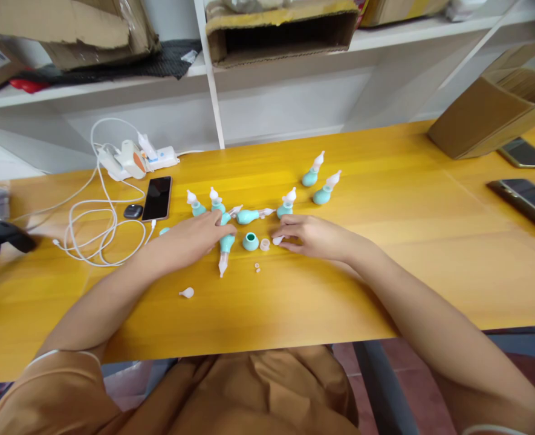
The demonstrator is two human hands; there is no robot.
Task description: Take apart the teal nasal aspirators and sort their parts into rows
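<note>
Where the work lies: yellow table (340,302), apparently smooth, so light pieces may slide or roll.
Left hand (204,233): fingers bent over a lying bulb (226,244) whose clear nozzle (223,266) points towards the near edge; whether they grip it, I cannot tell.
Right hand (311,237): thumb and fingers pinching a white tip (277,240), just right of the clear collar (265,245).
Standing bulbs (310,179): probably light, soft and easily tipped; best held gently round the belly, since a hard squeeze would dent them.
Open bulb (250,243): upright between the hands, mouth up; likely springy, best steadied low by its sides.
Clear collar: just beside the open bulb; looks stiffer, best taken by its outer wall.
White tip: near weightless, perhaps slippery; its wide end should hold surest.
Tiny pieces (257,266): near the collar; fingertips only.
</note>
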